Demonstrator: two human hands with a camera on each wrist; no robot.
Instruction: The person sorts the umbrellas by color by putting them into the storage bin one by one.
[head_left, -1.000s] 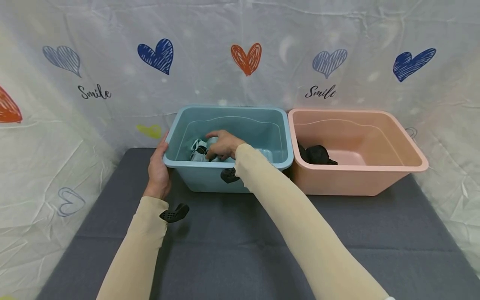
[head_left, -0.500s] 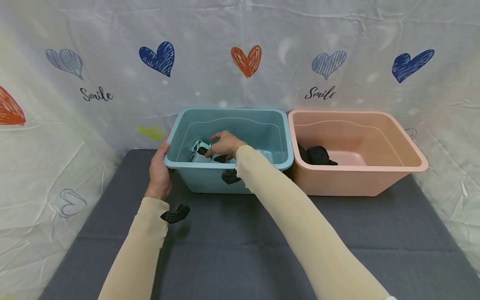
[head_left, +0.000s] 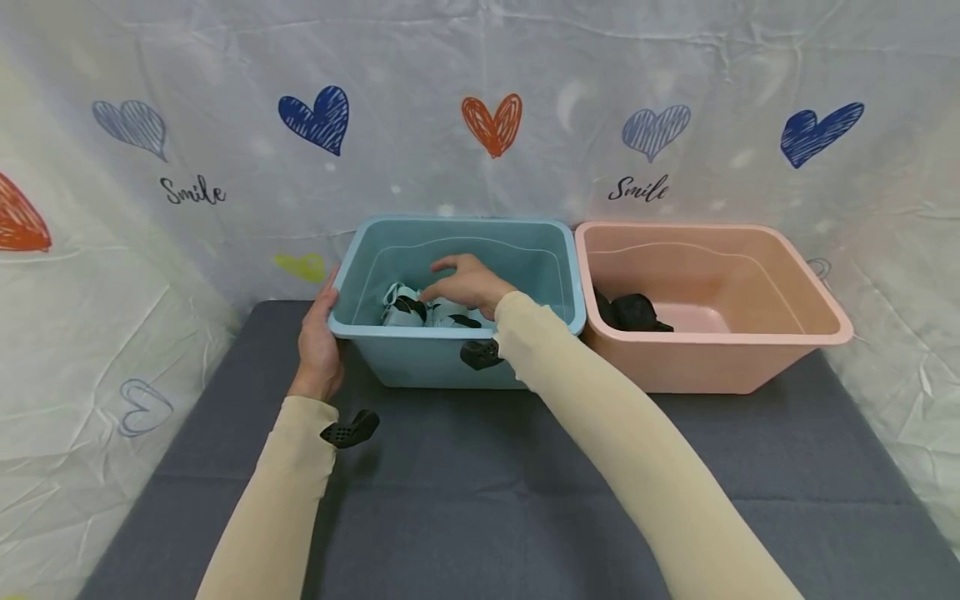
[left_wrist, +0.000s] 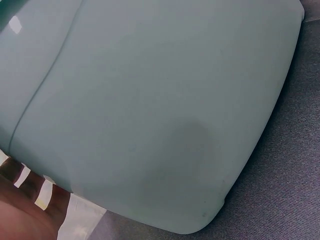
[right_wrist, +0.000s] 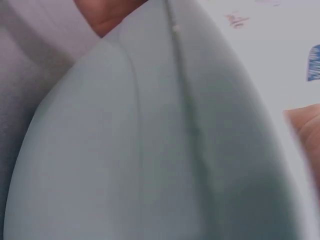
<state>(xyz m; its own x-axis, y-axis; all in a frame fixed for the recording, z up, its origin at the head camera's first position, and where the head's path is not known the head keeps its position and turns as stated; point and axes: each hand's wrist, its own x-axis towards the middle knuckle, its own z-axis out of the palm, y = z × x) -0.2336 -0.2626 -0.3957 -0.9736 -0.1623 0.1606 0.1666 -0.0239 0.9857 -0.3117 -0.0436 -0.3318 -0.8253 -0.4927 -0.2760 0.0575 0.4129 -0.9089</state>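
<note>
My left hand [head_left: 319,346] lies against the outside of the light blue bin [head_left: 450,332] at its left end, fingers along the wall just under the rim. In the left wrist view, its fingers [left_wrist: 32,187] show beside the bin's wall. My right hand [head_left: 471,283] is inside the bin with thumb and forefinger spread, and nothing shows between them. Below and left of it lie two pale blue items with black patches that look like small sneakers, a left one [head_left: 402,310] and a right one [head_left: 447,313]. The front rim hides their lower parts.
A pink bin [head_left: 712,338] stands against the blue bin's right side, with a dark rounded item [head_left: 634,312] in it, its kind unclear. Both bins rest on a grey cloth-covered table [head_left: 480,500]. Behind them hangs a white sheet [head_left: 420,183] printed with hearts.
My right hand has risen slightly and moved right, off the pale items, which now show more fully. The left hand has stayed at the bin's left end.
</note>
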